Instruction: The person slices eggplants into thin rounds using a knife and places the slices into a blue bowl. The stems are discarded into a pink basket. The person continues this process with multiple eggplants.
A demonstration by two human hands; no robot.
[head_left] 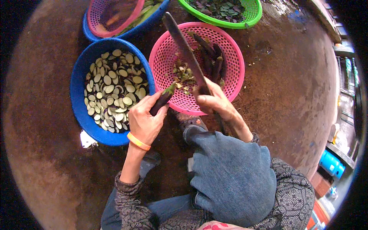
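Note:
My left hand [145,119] is closed around a dark purple eggplant [163,101], its green stem end pointing up and away from me. In my right hand [218,101] is a long-bladed knife [186,50], gripped by the handle, the blade slanting up to the far left. Both hands are at the near edge of a pink perforated basket [237,50]. Whole eggplants [217,65] lie in its right part, with cut-off stem caps [183,74] in the middle. Left of my left hand, a blue basin [76,100] holds many oval eggplant slices [111,89].
Beyond stand a green basket [253,17] of dark leaves and a blue tub [87,32] with a smaller pink basket [115,28] over long green vegetables. Brown wet floor [42,115] surrounds everything. A blue cloth [234,172] covers my knee. Shelves and a blue cylinder [331,164] line the right.

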